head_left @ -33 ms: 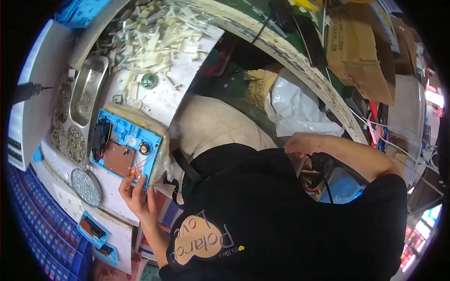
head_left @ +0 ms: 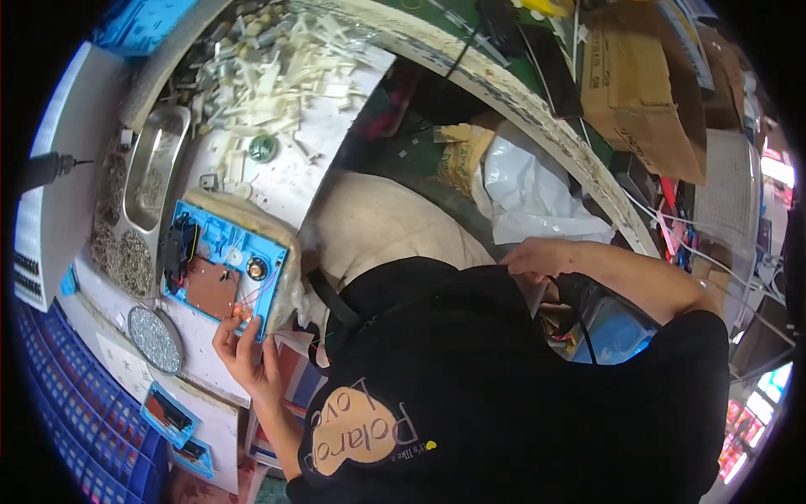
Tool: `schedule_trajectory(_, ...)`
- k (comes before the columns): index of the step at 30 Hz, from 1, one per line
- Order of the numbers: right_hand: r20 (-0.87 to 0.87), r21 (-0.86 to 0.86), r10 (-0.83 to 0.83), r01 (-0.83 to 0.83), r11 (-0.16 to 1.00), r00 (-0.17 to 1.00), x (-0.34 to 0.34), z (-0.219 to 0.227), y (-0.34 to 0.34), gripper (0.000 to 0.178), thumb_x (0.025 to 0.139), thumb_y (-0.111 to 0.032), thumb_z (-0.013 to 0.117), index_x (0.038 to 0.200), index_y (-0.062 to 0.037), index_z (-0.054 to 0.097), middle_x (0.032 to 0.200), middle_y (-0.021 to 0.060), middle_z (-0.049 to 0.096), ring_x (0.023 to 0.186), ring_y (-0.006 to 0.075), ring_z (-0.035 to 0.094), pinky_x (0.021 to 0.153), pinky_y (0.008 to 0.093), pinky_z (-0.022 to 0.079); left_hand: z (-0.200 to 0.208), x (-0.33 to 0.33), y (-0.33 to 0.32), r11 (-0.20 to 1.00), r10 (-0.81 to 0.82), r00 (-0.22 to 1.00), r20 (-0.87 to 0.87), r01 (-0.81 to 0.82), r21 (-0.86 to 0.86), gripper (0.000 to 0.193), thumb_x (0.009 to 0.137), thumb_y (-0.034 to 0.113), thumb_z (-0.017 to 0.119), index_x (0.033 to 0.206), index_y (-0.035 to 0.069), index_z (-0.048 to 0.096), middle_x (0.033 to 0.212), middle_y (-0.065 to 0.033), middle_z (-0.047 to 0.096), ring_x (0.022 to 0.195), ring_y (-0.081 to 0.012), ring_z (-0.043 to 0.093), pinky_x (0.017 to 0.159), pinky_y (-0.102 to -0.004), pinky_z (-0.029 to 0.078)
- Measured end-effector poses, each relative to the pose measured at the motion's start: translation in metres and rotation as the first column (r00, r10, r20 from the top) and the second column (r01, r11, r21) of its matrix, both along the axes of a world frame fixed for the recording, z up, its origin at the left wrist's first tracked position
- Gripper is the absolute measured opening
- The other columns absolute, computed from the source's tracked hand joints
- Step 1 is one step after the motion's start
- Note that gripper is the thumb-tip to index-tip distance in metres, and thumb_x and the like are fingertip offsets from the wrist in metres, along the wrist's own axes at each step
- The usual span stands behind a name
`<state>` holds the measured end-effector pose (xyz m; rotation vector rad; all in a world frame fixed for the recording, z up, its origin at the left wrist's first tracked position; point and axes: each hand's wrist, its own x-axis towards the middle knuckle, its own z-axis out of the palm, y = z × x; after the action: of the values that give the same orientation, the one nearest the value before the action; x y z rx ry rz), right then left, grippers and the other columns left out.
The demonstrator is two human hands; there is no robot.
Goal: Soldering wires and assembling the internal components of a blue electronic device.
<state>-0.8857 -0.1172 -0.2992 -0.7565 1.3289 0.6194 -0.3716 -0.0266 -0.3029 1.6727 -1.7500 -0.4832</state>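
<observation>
A blue plastic housing (head_left: pixel 228 267) lies open on a padded cloth at the left. Inside it are a brown circuit board (head_left: pixel 211 287), a small round speaker (head_left: pixel 257 268), thin red wires and a black part (head_left: pixel 180 245). My left hand (head_left: pixel 249 357) is at the housing's near edge, its fingertips bent over the rim and holding it. At the right, my right hand (head_left: pixel 535 258) is closed beside my lap, above the edge of a container with a blue part (head_left: pixel 617 329). Whatever its curled fingers hold is hidden.
White plastic parts (head_left: pixel 277 76) are heaped on the bench beyond the housing. A metal tray (head_left: pixel 155 168) and loose screws (head_left: pixel 126 260) lie left; a screwdriver bit (head_left: pixel 80 161) juts in. More blue housings (head_left: pixel 170 412) sit near a blue crate (head_left: pixel 84 403). Cardboard boxes (head_left: pixel 634 92) stand right.
</observation>
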Motion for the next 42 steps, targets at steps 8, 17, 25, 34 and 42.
schedule_trajectory(8,0.220,0.119,-0.060,0.035,0.992,0.974,-0.017,-0.021,-0.007,0.030,0.089,-0.014,0.063,0.116,-0.0018,0.066,0.061,-0.0022,0.052,0.049,0.0084,0.047,0.042,0.0263,0.035,-0.001,-0.002,-0.001,1.000,0.007,1.000,-0.009,-0.007,0.015,0.036,0.087,0.000,0.070,0.123,0.005,0.069,0.130,-0.0165,0.045,0.120,-0.0333,0.054,0.102,-0.0440,0.045)
schedule_trajectory(17,0.325,0.275,-0.181,0.090,0.957,0.928,-0.038,-0.037,-0.015,0.039,0.089,-0.007,0.063,0.127,0.0015,0.064,0.065,-0.0025,0.053,0.053,0.0058,0.046,0.045,0.0248,0.035,0.006,-0.003,0.000,0.999,0.004,1.000,-0.002,-0.004,0.039,0.036,0.088,-0.001,0.068,0.124,0.004,0.068,0.132,-0.0163,0.044,0.122,-0.0328,0.053,0.102,-0.0436,0.045)
schedule_trajectory(25,0.385,0.285,-0.103,-0.012,0.958,0.917,-0.032,-0.036,-0.020,0.030,0.089,-0.009,0.061,0.118,-0.0048,0.067,0.065,-0.0034,0.052,0.051,0.0063,0.046,0.046,0.0248,0.036,0.043,-0.025,-0.004,0.995,0.101,0.992,0.078,-0.098,-0.033,0.044,0.084,-0.003,0.069,0.128,0.001,0.065,0.126,-0.0144,0.050,0.074,-0.0120,0.049,0.066,-0.0268,0.044)
schedule_trajectory(34,0.450,0.146,-0.083,0.018,0.989,0.889,-0.019,-0.043,-0.005,0.011,0.084,-0.007,0.061,0.094,-0.0037,0.062,0.064,0.0000,0.055,0.052,0.0092,0.052,0.047,0.0252,0.040,0.054,-0.166,-0.102,0.741,-0.547,0.766,-0.337,0.631,0.232,0.012,0.085,0.003,0.073,0.096,0.000,0.071,0.094,-0.0148,0.069,0.087,-0.0306,0.068,0.074,-0.0362,0.053)
schedule_trajectory(42,0.359,0.022,-0.081,0.078,0.997,0.930,-0.030,-0.040,0.007,0.023,0.082,-0.003,0.062,0.105,-0.0002,0.063,0.065,0.0005,0.055,0.054,0.0082,0.050,0.047,0.0246,0.037,-0.012,-0.304,-0.100,0.311,-0.914,0.397,-0.083,0.818,0.485,0.025,0.085,0.029,0.075,0.094,0.006,0.074,0.086,-0.0162,0.069,0.090,-0.0362,0.068,0.077,-0.0449,0.054)
